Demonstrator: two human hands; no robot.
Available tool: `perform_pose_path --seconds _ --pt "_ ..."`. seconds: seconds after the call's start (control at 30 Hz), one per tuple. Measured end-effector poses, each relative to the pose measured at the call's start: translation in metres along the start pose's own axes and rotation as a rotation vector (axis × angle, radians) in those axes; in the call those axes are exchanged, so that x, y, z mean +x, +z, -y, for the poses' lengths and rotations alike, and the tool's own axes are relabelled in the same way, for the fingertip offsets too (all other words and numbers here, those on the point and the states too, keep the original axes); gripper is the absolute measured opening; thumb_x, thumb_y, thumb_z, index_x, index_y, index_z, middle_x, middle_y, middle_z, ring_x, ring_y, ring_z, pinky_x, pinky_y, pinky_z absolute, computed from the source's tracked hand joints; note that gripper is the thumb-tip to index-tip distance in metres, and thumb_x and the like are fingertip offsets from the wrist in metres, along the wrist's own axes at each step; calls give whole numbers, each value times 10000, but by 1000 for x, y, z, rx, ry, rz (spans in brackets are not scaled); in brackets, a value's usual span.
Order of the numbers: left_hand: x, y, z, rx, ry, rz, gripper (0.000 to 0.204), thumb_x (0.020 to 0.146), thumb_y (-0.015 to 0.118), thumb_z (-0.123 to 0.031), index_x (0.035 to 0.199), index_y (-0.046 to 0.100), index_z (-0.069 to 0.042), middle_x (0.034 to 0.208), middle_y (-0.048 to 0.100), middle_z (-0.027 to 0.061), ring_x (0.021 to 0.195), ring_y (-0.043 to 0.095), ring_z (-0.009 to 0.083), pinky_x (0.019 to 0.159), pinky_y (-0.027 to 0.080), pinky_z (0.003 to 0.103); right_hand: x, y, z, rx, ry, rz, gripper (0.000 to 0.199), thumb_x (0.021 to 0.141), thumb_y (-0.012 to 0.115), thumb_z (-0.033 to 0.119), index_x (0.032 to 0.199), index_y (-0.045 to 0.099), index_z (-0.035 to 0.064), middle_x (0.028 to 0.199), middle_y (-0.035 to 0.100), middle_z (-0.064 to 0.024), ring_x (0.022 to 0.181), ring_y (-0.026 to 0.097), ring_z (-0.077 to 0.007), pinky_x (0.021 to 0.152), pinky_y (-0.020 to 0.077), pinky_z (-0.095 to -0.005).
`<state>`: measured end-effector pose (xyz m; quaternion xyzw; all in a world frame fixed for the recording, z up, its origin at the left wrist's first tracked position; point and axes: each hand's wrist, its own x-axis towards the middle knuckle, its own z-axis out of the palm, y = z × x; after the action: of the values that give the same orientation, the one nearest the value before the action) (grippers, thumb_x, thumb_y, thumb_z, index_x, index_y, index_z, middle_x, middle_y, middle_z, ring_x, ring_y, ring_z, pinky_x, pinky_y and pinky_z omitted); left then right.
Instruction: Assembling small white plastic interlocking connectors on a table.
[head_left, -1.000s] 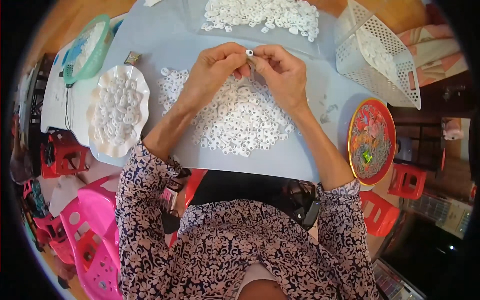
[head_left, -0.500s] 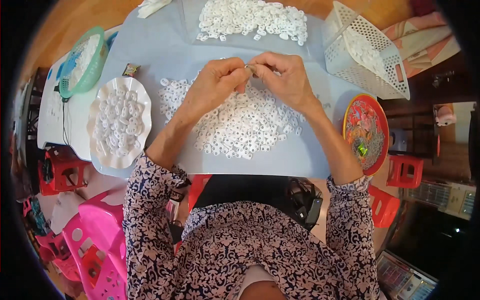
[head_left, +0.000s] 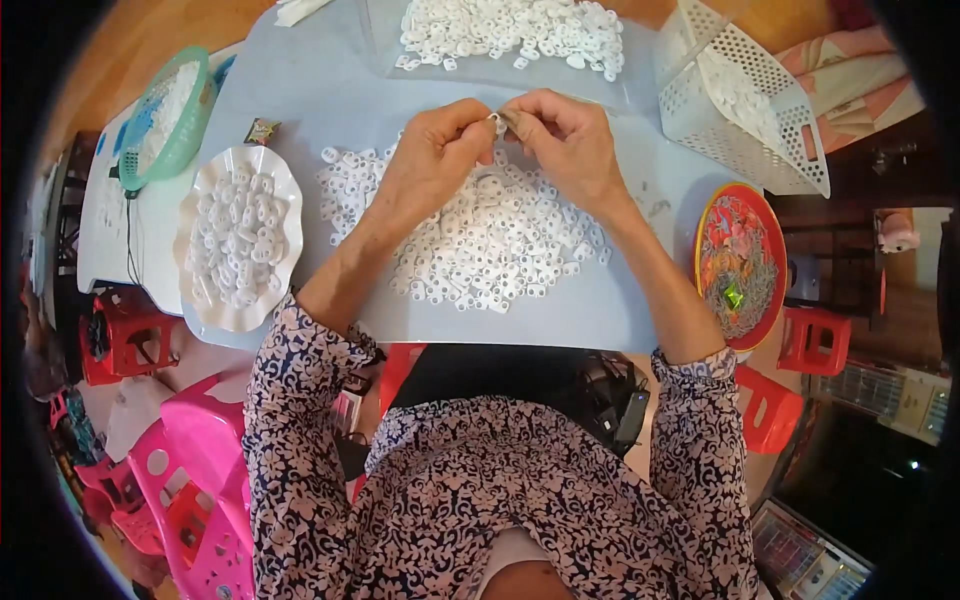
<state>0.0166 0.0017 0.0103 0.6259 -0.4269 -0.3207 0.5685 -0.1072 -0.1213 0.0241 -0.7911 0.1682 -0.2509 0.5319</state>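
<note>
A pale blue-grey desk is carrying heaped small white pieces, a scalloped white plate left, a clear plastic box far.

Table: pale grey-blue top, rounded corners. White side table adjoins at left. Pink plastic chair, with cut-out holes, stands below it near a red stool; a further red stool stands at right. Floor pale where visible. Dark wooden shelving at right; glossy black panel below, showing a small bright reflection. Outer edges too distorted to identify
</note>
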Motion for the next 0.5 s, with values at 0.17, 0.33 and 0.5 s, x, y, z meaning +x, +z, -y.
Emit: perform_pose_path --seconds 0.17,0.33,0.5 --pt "-2 0 -3 9 36 31 209 920 496 -160 869 608 9 701 565 -2 681 519 71 670 434 222 -2 0 4 27 31 4 100 849 596 52 872 649 -31 685 600 14 602 493 -31 533 417 -201" --pt "2 -1 0 -28 33 21 191 896 494 -145 809 599 -12 670 569 -3 632 478 45 567 370 210 1 3 3 -4 -34 -31 116 855 612 82 833 639 -28 672 606 3 585 484 -31 520 407 -197" --pt "6 -4 -1 -251 190 -191 198 878 519 -171 827 617 -7 674 568 6 628 471 48 574 357 210 -4 -3 -11 -10 15 -126 137 855 628 113 809 635 -16 643 601 8 560 464 -33 499 386 -209"
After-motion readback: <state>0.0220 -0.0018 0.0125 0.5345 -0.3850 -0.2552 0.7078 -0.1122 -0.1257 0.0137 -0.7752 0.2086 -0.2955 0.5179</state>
